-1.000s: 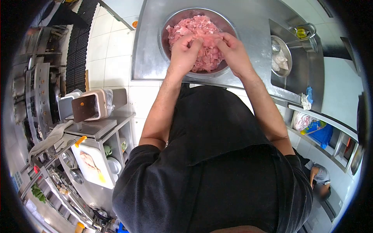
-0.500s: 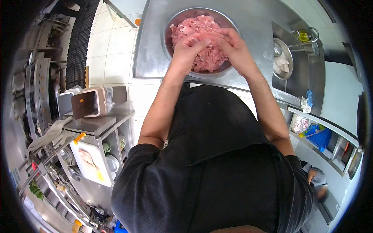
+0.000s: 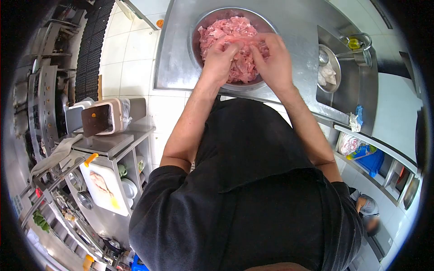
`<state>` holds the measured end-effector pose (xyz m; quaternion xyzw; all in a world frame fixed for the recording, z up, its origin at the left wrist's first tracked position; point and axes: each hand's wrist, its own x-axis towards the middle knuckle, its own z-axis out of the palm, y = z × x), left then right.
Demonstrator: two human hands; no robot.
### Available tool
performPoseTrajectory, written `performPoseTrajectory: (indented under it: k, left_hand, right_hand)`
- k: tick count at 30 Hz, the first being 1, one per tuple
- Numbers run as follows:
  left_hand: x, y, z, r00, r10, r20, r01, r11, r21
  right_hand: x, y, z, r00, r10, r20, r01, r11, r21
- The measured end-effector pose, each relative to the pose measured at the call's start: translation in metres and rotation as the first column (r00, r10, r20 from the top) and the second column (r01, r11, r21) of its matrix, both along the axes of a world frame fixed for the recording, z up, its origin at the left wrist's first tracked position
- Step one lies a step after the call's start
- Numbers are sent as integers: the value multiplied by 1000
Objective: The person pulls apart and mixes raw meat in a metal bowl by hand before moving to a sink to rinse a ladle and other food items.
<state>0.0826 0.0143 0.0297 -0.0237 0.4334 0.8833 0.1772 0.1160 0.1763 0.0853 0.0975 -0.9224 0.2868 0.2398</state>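
Note:
A wide steel bowl (image 3: 195,49) full of raw pink meat pieces (image 3: 233,28) stands near the front edge of the steel counter. Over the heap, my left hand (image 3: 218,62) is closed, thumb and fingers pinching a strip of raw meat (image 3: 244,39). My right hand (image 3: 275,61) grips the other end of that strip, its fingers curled and partly smeared by motion. The strip stretches between both hands above the other pieces, and its exact outline blends into the heap below.
To the right, a sink (image 3: 346,86) holds a metal pan (image 3: 333,53) with pale pieces and a ladle. Plastic containers (image 3: 118,118) stand on a steel cart at left, beside a cutting board (image 3: 105,189). Another person (image 3: 368,207) is at far lower right.
My right hand has turned and shifted slightly, its fingers moving over the meat. My left hand has drawn slightly left, and the strip between them looks more stretched.

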Motion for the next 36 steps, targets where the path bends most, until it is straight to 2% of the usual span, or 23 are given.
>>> performPoseTrajectory:
  k: [2,5,8,11,14,20,23,26,29,32,36]
  left_hand:
    - [1,-6,1,993,-72,93,72,997,5]
    - [6,2,7,1000,15,-9,-15,1000,-2]
    - [7,8,5,994,92,-54,-93,995,-21]
    - [10,11,7,992,103,-70,-108,992,-72]
    - [13,11,16,992,111,-63,-119,984,-135]
    - [13,13,12,975,128,-182,-142,988,-67]
    - [15,10,18,983,113,-147,-126,989,-83]
    - [13,10,11,984,101,-147,-106,994,-28]
    - [12,10,7,990,88,-108,-83,995,46]
    - [13,8,10,997,51,-63,-47,997,66]
    - [14,2,12,1000,-1,21,-2,991,137]
  right_hand:
    - [3,-1,-1,993,-28,117,36,997,-68]
    - [4,0,-4,979,-18,203,45,991,-129]
    - [7,-6,3,996,4,84,-1,999,-42]
    - [7,-8,-1,998,9,63,-6,999,-48]
    - [5,-8,-5,996,-3,84,11,995,-98]
    - [4,-7,0,991,10,137,17,980,-198]
    - [3,-6,-2,983,16,186,36,961,-275]
    - [2,-5,-7,977,28,210,44,943,-330]
    - [1,-6,-5,966,87,243,35,887,-460]
    - [-1,-1,-12,975,83,206,9,912,-410]
    - [1,3,-1,929,148,340,35,877,-479]
